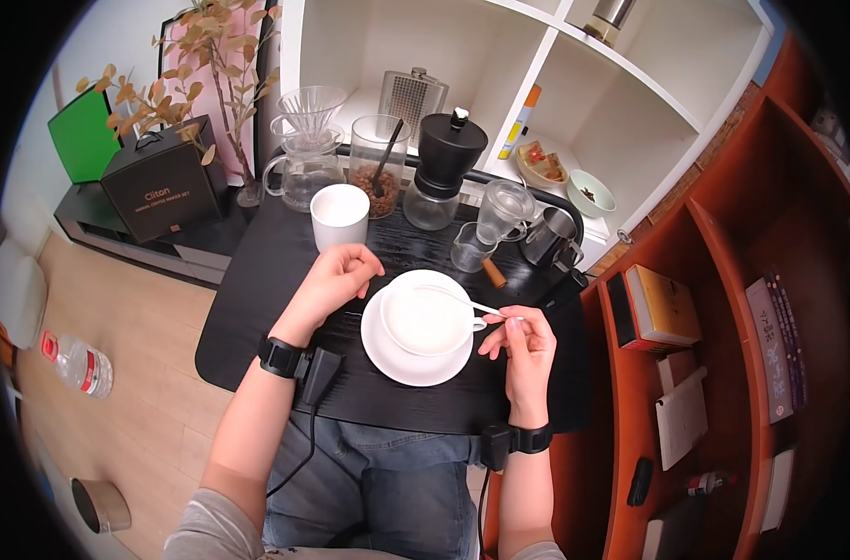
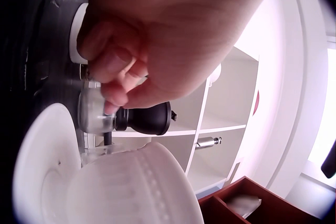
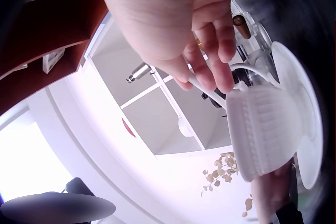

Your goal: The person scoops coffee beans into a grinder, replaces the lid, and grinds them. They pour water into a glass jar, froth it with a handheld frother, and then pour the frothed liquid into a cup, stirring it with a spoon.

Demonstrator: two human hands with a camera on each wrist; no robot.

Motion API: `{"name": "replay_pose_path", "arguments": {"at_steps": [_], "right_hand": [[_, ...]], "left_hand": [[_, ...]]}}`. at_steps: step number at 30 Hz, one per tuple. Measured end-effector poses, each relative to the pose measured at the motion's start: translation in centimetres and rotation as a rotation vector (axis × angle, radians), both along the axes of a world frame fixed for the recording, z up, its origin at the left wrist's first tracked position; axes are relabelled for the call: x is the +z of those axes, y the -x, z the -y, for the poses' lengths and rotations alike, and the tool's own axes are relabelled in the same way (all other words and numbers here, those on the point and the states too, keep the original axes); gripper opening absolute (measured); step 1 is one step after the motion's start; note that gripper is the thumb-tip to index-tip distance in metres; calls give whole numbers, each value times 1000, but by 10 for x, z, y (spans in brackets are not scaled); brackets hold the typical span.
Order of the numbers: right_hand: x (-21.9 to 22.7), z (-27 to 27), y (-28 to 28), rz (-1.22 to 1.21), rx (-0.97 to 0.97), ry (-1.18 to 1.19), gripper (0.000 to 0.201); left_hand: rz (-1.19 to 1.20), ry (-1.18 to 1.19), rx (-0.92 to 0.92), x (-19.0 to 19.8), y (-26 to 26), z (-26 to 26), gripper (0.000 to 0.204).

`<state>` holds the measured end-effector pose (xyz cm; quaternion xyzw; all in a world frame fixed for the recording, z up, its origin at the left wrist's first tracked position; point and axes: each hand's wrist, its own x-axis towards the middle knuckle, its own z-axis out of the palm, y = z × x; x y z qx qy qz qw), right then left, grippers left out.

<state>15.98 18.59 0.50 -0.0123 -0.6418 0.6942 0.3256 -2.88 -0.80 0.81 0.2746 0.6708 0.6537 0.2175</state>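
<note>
A white cup [image 1: 428, 322] with a ribbed outside [image 3: 265, 132] stands on a white saucer [image 1: 414, 371] at the middle of the black table. My right hand [image 1: 529, 347] pinches a white spoon [image 1: 485, 309] between thumb and fingers, just right of the cup. The spoon slants over the rim, its far end inside the cup above pale contents. My left hand [image 1: 331, 283] is held to the upper left of the cup, fingers loosely curled, with nothing in it. A white mug [image 1: 339, 227] stands just beyond that hand.
Along the table's back stand a glass dripper with server [image 1: 310, 173], a glass of brown beans [image 1: 376, 187], a black-topped grinder [image 1: 443, 168], a glass pot [image 1: 502, 210] and a metal pitcher [image 1: 549, 236]. White shelves [image 1: 481, 56] rise behind; a reddish-brown bookcase [image 1: 663, 271] is at right.
</note>
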Motion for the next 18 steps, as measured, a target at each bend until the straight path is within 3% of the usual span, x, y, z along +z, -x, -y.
{"name": "replay_pose_path", "arguments": {"at_steps": [4, 10, 14, 18], "right_hand": [[0, 0, 0, 14, 4, -5, 15], [0, -1, 0, 12, 7, 6, 16], [1, -1, 0, 15, 2, 12, 16], [2, 0, 0, 42, -1, 30, 16]], "left_hand": [[-241, 285, 95, 5, -1, 3, 21], [-341, 491, 45, 2, -1, 5, 32], [-344, 477, 4, 1, -1, 5, 34], [-304, 313, -78, -4, 1, 3, 33]]}}
